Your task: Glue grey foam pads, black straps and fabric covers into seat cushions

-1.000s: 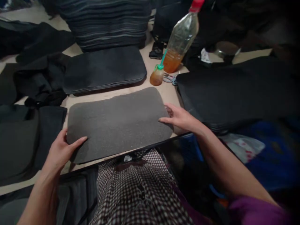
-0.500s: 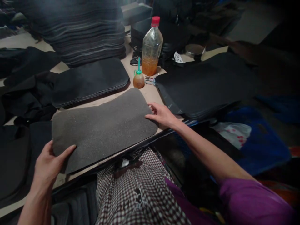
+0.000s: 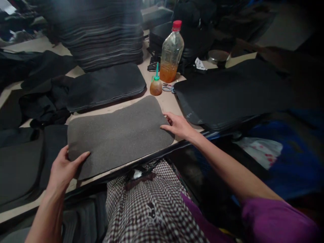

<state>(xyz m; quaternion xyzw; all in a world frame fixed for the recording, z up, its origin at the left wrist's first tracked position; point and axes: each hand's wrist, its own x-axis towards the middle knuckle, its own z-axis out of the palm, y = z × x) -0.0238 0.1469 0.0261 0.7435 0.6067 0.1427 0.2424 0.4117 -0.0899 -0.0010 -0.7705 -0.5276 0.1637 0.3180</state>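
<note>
A dark grey foam-like sheet (image 3: 118,135) with rounded corners lies on the table's front edge before me. My left hand (image 3: 67,167) grips its near left end, thumb on top and fingers hidden at the edge or under it. At the opposite end my right hand (image 3: 177,125) holds the right edge, with the thumb on the upper face and the fingers curled at the rim. Just behind the sheet stand a small squeeze bottle (image 3: 156,87) with a green nozzle and small scissors (image 3: 168,87).
A tall stack of dark sheets (image 3: 101,37) rises at the back left, with a lower black pile (image 3: 106,86) before it. Black sheets (image 3: 227,94) lie to the right. A red-capped bottle (image 3: 172,50) of amber liquid stands behind the scissors. A blue crate (image 3: 298,158) sits lower right.
The view has shifted, so the table's things appear a little further right. Both hands keep their hold on the grey sheet, which seems to lie flatter at its left end.
</note>
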